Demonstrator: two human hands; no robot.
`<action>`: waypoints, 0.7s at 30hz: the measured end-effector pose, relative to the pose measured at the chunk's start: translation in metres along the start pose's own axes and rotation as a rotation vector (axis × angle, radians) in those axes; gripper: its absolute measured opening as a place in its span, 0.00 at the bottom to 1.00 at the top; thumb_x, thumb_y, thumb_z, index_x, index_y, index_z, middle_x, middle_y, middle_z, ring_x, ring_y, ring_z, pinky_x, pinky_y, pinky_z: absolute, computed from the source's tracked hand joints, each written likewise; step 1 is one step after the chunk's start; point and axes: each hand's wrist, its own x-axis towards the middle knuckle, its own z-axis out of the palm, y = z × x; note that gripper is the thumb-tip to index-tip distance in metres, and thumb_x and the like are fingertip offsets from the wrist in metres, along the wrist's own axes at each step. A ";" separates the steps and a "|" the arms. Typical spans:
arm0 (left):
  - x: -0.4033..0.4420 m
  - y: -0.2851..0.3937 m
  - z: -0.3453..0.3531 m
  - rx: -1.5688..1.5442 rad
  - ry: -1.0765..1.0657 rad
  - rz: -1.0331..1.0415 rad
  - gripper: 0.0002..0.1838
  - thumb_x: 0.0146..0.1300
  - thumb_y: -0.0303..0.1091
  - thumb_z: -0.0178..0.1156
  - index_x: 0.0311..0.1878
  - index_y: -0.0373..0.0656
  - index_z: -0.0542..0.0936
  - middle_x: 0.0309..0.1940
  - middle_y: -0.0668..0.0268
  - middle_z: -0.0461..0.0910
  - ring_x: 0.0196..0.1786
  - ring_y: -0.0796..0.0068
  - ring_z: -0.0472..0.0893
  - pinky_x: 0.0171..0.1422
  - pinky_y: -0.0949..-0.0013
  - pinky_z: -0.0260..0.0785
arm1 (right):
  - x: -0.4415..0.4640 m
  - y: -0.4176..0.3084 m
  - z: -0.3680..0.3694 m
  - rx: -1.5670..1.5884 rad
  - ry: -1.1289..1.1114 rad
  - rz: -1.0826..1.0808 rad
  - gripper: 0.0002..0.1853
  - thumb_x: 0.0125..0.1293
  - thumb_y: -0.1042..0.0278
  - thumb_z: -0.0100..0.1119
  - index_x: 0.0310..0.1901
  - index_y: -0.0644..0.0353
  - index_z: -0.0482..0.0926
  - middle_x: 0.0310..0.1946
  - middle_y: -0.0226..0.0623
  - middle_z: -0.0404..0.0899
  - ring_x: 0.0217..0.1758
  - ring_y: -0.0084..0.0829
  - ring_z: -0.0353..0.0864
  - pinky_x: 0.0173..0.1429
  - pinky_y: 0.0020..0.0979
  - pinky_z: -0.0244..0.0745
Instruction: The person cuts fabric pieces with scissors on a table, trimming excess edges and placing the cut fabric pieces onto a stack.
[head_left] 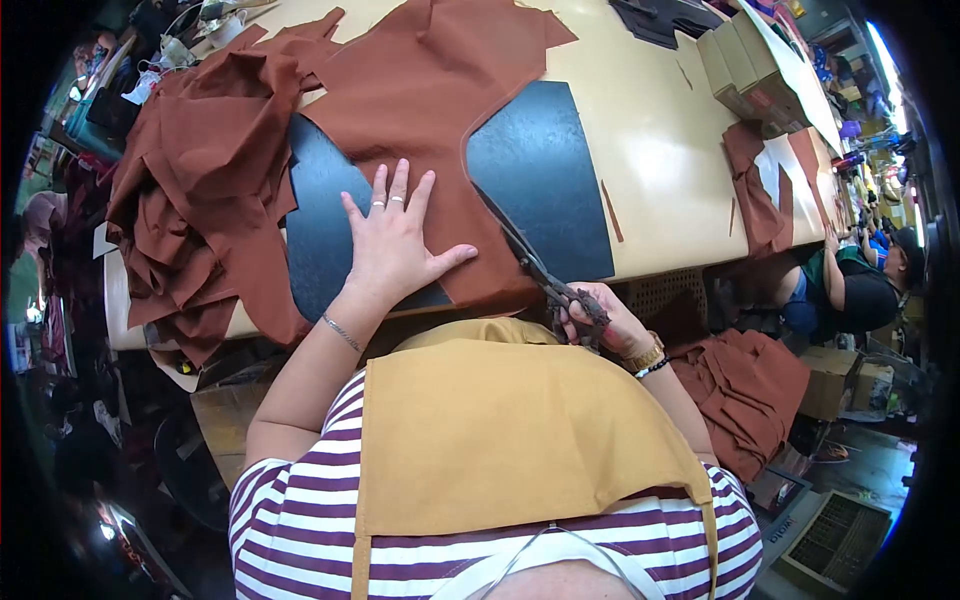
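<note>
A rust-brown cloth piece (430, 90) lies over a dark board (540, 150) on the table, its near end at the table edge. My left hand (393, 235) presses flat on the cloth with its fingers spread and holds nothing. My right hand (612, 325) is closed round the handles of large dark scissors (535, 268). The scissors' blades point up and left along the right edge of the cloth, close to a pale curved line on it. Whether the lower blade is under the cloth is hidden.
Crumpled rust-brown cloth (210, 150) is heaped at the left of the table (660, 130). Cardboard boxes (745, 70) stand at the back right. More brown cloth (745, 400) is piled low at my right. Another person (850, 285) sits at the far right.
</note>
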 end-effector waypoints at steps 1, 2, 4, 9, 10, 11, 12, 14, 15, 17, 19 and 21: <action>-0.001 0.000 0.000 0.003 0.005 -0.003 0.54 0.46 0.75 0.57 0.71 0.49 0.60 0.73 0.53 0.53 0.75 0.51 0.51 0.67 0.25 0.41 | -0.001 0.003 -0.002 -0.018 0.015 0.008 0.16 0.61 0.54 0.64 0.30 0.59 0.74 0.20 0.29 0.76 0.23 0.18 0.74 0.30 0.20 0.66; -0.002 0.000 0.001 0.005 0.009 -0.006 0.54 0.46 0.75 0.57 0.71 0.49 0.59 0.73 0.54 0.53 0.75 0.51 0.51 0.66 0.25 0.41 | -0.002 0.005 -0.004 -0.036 0.029 0.016 0.16 0.61 0.54 0.64 0.30 0.59 0.74 0.19 0.29 0.76 0.22 0.18 0.74 0.30 0.20 0.66; -0.004 -0.001 0.001 0.003 0.009 -0.014 0.54 0.46 0.76 0.57 0.71 0.50 0.59 0.73 0.54 0.52 0.75 0.51 0.50 0.66 0.25 0.41 | -0.005 0.005 -0.006 -0.054 0.045 0.042 0.16 0.61 0.54 0.64 0.30 0.59 0.74 0.19 0.28 0.76 0.22 0.18 0.74 0.29 0.20 0.66; -0.008 0.001 0.001 0.005 0.003 -0.018 0.54 0.46 0.76 0.57 0.71 0.50 0.59 0.73 0.53 0.52 0.75 0.51 0.50 0.66 0.24 0.41 | -0.007 0.002 -0.008 -0.009 0.018 0.045 0.16 0.61 0.54 0.65 0.30 0.58 0.74 0.19 0.27 0.75 0.22 0.17 0.74 0.28 0.20 0.65; -0.009 0.001 0.000 0.004 -0.003 -0.015 0.55 0.46 0.76 0.57 0.71 0.49 0.60 0.73 0.53 0.52 0.75 0.51 0.50 0.66 0.24 0.41 | -0.007 0.001 -0.007 0.016 0.012 0.032 0.16 0.61 0.54 0.65 0.30 0.58 0.74 0.20 0.27 0.75 0.22 0.17 0.74 0.28 0.20 0.65; -0.011 0.002 0.000 0.003 -0.009 -0.012 0.55 0.46 0.76 0.57 0.71 0.49 0.60 0.73 0.53 0.52 0.76 0.51 0.50 0.66 0.24 0.41 | -0.007 0.001 -0.006 0.041 0.007 0.019 0.16 0.61 0.54 0.65 0.30 0.58 0.74 0.20 0.26 0.75 0.22 0.17 0.74 0.27 0.19 0.65; -0.012 0.003 -0.001 -0.003 -0.008 -0.011 0.55 0.46 0.76 0.57 0.71 0.49 0.60 0.73 0.53 0.52 0.76 0.51 0.49 0.66 0.24 0.40 | -0.005 0.001 -0.005 0.046 -0.004 0.013 0.16 0.61 0.54 0.65 0.31 0.58 0.74 0.20 0.26 0.75 0.22 0.17 0.74 0.27 0.19 0.65; -0.014 0.005 -0.002 -0.014 -0.006 -0.010 0.55 0.45 0.76 0.57 0.71 0.49 0.60 0.73 0.52 0.52 0.76 0.51 0.49 0.65 0.24 0.40 | -0.002 0.000 -0.006 0.058 -0.026 0.001 0.16 0.60 0.54 0.65 0.31 0.57 0.74 0.20 0.25 0.75 0.22 0.17 0.74 0.27 0.18 0.64; -0.015 0.005 -0.002 -0.014 -0.003 -0.009 0.55 0.45 0.76 0.57 0.71 0.49 0.60 0.73 0.52 0.52 0.76 0.51 0.50 0.65 0.24 0.40 | 0.000 0.001 -0.006 0.042 -0.021 0.004 0.16 0.60 0.54 0.65 0.31 0.57 0.74 0.20 0.26 0.75 0.22 0.16 0.74 0.26 0.18 0.64; -0.017 0.005 0.000 -0.013 0.005 -0.008 0.55 0.45 0.76 0.57 0.71 0.49 0.60 0.73 0.52 0.52 0.75 0.51 0.50 0.65 0.24 0.41 | 0.002 0.005 -0.008 0.012 -0.010 0.012 0.15 0.60 0.55 0.65 0.31 0.57 0.74 0.20 0.27 0.75 0.20 0.15 0.73 0.24 0.18 0.62; -0.017 0.005 -0.001 -0.009 0.005 -0.009 0.55 0.45 0.76 0.58 0.71 0.49 0.60 0.73 0.52 0.52 0.75 0.51 0.50 0.65 0.24 0.41 | 0.002 0.006 -0.010 -0.009 -0.007 0.035 0.13 0.60 0.57 0.65 0.31 0.57 0.74 0.19 0.28 0.76 0.19 0.14 0.72 0.23 0.17 0.60; -0.017 0.005 -0.002 -0.008 0.004 -0.012 0.55 0.45 0.75 0.58 0.71 0.49 0.60 0.73 0.52 0.53 0.75 0.51 0.50 0.65 0.24 0.41 | 0.000 0.008 -0.012 -0.028 0.007 0.042 0.12 0.60 0.59 0.64 0.31 0.57 0.74 0.19 0.29 0.77 0.19 0.14 0.71 0.22 0.16 0.59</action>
